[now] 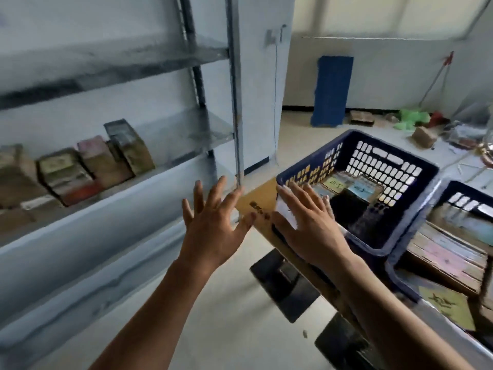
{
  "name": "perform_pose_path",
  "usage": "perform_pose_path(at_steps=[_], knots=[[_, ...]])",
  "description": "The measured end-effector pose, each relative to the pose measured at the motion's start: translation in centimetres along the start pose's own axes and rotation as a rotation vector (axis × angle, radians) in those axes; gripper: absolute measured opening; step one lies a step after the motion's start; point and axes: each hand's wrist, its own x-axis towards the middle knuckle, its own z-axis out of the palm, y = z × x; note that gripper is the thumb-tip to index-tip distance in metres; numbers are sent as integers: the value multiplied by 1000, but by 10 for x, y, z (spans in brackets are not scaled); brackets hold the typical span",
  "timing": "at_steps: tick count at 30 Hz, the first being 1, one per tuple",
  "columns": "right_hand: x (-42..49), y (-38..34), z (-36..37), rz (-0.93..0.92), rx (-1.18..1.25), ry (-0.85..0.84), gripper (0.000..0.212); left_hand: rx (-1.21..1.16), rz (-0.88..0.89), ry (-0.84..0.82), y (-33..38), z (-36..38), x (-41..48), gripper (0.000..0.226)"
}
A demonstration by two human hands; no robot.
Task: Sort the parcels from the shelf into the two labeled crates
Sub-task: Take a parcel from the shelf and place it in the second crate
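Hands both empty, fingers straight and spread: the left hand [213, 222] hangs free, the right hand [306, 228] lies over the near rim of the crate [373, 247], contact unclear. Parcels [80, 169] stand in a row on the shelf [186, 134] at ten o'clock from the left hand, well apart, so that hand is nearer. Row runs nine to three along the shelf edge. End parcel [130, 148] stands on end, long axis near upright, top tipped toward eleven. Judged next: left-hand reach to it.
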Motion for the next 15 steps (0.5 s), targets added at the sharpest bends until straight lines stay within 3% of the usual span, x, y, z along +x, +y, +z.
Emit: perform_pose_path(at_steps=[8,15], knots=[[65,-207,104,-292,24,-97,70,95,-303,158,-198,-100,-67,81],[98,-346,184,-497,58,-217,72,159,-560,216,-315,-163,-124,76]])
